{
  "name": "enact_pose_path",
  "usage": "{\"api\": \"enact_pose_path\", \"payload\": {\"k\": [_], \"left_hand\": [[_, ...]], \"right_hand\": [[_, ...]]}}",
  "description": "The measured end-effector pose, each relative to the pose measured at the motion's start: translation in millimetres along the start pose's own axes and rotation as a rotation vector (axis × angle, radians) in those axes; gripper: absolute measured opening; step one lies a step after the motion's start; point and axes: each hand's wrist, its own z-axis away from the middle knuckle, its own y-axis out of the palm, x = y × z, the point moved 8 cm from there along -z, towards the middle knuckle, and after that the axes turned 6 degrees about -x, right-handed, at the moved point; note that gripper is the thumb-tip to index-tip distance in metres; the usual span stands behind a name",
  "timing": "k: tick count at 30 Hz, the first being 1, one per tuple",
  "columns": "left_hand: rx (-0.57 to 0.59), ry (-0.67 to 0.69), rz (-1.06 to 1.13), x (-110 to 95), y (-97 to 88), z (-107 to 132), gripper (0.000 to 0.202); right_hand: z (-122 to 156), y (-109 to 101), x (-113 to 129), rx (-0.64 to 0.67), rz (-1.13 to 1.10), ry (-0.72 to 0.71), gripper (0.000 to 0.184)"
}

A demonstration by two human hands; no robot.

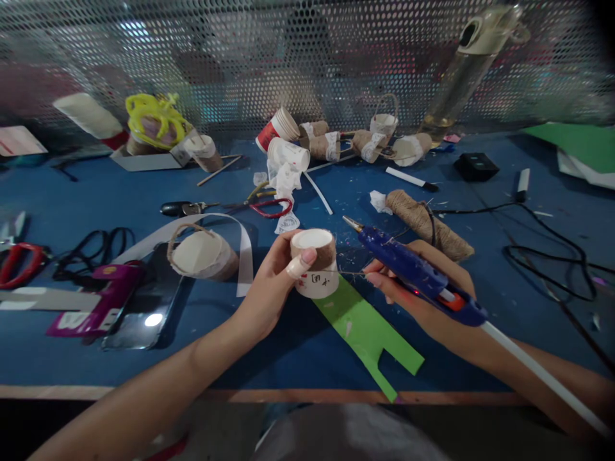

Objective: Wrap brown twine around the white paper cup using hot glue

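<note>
In the middle of the head view my left hand (273, 278) is closed around a small white paper cup (317, 285), its thumb across the side. Brown twine is wound about the cup's upper part, and a white recessed end faces up. A strand of twine (353, 273) runs taut from the cup to my right hand (413, 285), whose fingertips pinch it. That same hand also carries a blue glue gun (398, 256), its metal nozzle pointing up and left, a white glue stick out of its back. Beneath the cup lies a green paper strip (360, 330) with a notched end.
Twine spool (427, 224) lies right of the cup. Red-handled scissors (271, 206) and a lace-trimmed basket (204, 254) are to the left, beyond a phone (144, 314) and purple glue gun (103, 298). Several wrapped cups stand near the mesh (336, 64). A black cord (552, 221) loops at right.
</note>
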Motion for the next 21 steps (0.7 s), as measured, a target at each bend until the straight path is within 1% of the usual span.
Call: {"api": "enact_pose_path", "payload": {"k": [4,9,12,16,21], "left_hand": [[0.027,-0.014,-0.013,-0.3,2.5,1.1,0.039],[0.056,-0.018,-0.014,-1.0,5.7,2.8,0.038],[0.064,-0.043,0.007,1.4,6.2,3.3,0.039],[0.092,-0.081,0.031,4.7,8.0,4.3,0.038],[0.118,-0.139,0.049,7.3,9.7,6.1,0.04]], "right_hand": [[-2.2,1.6,-4.5,0.043,-0.069,0.025,0.016],[-7.6,5.5,-6.3,0.032,-0.17,0.162,0.023],[-11.1,6.7,-5.9,0.029,-0.152,0.197,0.022],[-11.9,10.6,-10.6,0.105,-0.092,0.243,0.015],[-9.1,12.4,-15.5,0.158,-0.079,0.323,0.021]]}}
